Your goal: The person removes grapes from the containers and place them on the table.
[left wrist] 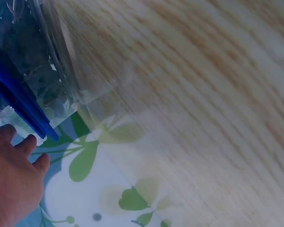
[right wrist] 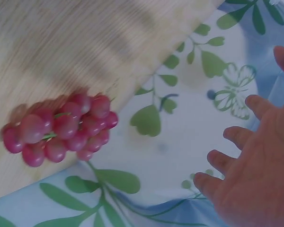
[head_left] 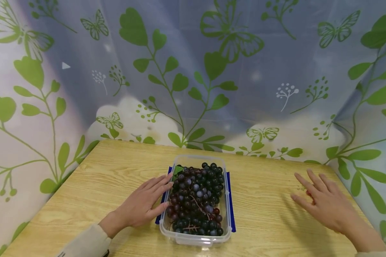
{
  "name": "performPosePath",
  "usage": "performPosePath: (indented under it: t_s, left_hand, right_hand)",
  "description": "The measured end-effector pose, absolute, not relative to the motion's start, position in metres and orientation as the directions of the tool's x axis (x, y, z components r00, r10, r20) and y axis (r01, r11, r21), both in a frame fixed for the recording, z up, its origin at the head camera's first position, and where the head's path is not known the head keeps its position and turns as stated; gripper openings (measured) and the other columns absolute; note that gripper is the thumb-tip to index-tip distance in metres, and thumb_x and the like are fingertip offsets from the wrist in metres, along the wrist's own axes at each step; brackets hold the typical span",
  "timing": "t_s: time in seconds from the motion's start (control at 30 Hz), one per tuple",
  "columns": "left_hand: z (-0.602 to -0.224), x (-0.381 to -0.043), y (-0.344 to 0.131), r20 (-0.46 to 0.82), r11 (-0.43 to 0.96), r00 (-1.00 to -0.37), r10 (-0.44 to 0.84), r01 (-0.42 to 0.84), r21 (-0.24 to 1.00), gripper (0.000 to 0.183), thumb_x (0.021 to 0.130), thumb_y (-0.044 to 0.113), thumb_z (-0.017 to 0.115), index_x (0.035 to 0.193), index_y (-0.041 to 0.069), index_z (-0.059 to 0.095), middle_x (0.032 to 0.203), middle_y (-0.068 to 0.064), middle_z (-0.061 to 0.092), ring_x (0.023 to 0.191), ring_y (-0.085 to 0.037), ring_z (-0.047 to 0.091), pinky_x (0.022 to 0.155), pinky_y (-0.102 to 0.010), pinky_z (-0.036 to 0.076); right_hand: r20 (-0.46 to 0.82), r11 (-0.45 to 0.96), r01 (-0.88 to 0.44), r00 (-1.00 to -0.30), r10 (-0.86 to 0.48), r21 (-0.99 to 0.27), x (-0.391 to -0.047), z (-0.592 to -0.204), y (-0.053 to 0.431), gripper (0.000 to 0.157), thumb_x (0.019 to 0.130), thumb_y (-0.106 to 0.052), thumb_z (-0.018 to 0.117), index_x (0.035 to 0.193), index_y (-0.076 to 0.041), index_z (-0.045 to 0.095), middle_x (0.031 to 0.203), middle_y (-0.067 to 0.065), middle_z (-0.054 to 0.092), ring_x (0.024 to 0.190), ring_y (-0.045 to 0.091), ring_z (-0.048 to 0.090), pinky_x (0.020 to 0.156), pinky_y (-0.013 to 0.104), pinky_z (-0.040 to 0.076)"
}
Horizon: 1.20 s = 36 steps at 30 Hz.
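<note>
A clear plastic container (head_left: 193,238) full of dark purple grapes (head_left: 196,201) stands on a blue lid (head_left: 231,210) at the middle of the wooden table (head_left: 90,185). My left hand (head_left: 144,205) lies flat with straight fingers touching the container's left side. In the left wrist view, the container (left wrist: 52,56), the blue lid (left wrist: 19,104) and my left hand (left wrist: 12,179) show at the left. My right hand (head_left: 325,203) is spread open over the table's right end. A small bunch of red grapes (right wrist: 61,130) lies on the table under it, apart from the right hand (right wrist: 255,175).
A cloth backdrop (head_left: 193,71) printed with green leaves and butterflies encloses the table at the back and on both sides. The table's right edge (head_left: 350,189) runs close to my right hand.
</note>
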State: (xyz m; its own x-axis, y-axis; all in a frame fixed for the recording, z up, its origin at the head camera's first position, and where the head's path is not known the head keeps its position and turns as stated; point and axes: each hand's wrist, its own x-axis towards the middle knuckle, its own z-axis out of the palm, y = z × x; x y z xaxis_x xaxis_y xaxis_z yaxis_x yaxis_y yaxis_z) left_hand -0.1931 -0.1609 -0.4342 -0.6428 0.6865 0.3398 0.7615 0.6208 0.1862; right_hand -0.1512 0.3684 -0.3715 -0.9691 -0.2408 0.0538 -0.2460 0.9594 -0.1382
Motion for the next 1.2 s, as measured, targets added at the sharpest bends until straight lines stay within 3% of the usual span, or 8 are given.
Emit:
performPosePath:
  t_s: [0.47, 0.67, 1.2]
  left_hand:
    - [-0.433, -0.192, -0.161, 0.336, 0.627, -0.646, 0.686, 0.758, 0.179, 0.054, 0.101, 0.041, 0.042, 0.147, 0.012, 0.039, 0.157, -0.001, 0.020, 0.140, -0.024, 0.025, 0.110, -0.046, 0.026]
    - [-0.433, -0.193, -0.161, 0.342, 0.626, -0.642, 0.687, 0.761, 0.172, 0.054, 0.101, 0.040, 0.043, 0.146, 0.012, 0.041, 0.157, -0.002, 0.022, 0.140, -0.025, 0.026, 0.110, -0.047, 0.025]
    - [-0.429, -0.195, -0.162, 0.344, 0.627, -0.617, 0.708, 0.773, 0.096, 0.055, 0.100, 0.044, 0.043, 0.144, 0.012, 0.044, 0.156, -0.005, 0.025, 0.140, -0.028, 0.026, 0.112, -0.048, 0.018]
  right_hand:
    - [0.069, 0.946, -0.289, -0.957, -0.282, -0.145, -0.141, -0.364, 0.329, 0.073, 0.096, -0.056, 0.044, 0.155, -0.027, 0.014, 0.158, 0.019, 0.007, 0.140, 0.047, 0.001, 0.105, 0.064, -0.011]
    - [0.100, 0.927, -0.341, -0.939, -0.329, -0.156, -0.137, -0.364, 0.311, 0.070, 0.096, -0.055, 0.046, 0.154, -0.026, 0.022, 0.157, 0.017, 0.013, 0.141, 0.044, 0.005, 0.109, 0.058, -0.009]
    - [0.142, 0.899, -0.424, -0.902, -0.408, -0.113, -0.134, -0.357, 0.260, 0.067, 0.095, -0.058, 0.043, 0.153, -0.030, 0.024, 0.159, 0.006, 0.011, 0.143, 0.036, 0.009, 0.113, 0.050, -0.003]
